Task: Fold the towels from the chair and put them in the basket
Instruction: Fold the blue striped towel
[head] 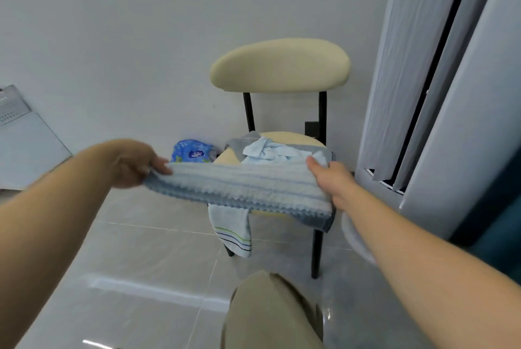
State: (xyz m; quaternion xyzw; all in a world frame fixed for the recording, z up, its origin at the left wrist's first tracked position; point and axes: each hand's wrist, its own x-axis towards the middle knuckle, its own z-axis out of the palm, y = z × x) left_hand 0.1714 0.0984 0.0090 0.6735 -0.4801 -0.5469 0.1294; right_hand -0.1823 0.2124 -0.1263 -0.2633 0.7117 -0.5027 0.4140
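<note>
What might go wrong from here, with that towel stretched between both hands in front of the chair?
1. The left hand and right hand grip the fluffy towel only at its ends; a slip could drop it on the floor.
2. The striped towel hangs far over the front edge of the chair and may slide off if brushed.

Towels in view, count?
3 at least: held towel between left hand and right hand; grey towel over chair seat; pale blue towel bunched on it. Striped end hanging in front may be a fourth.
</note>
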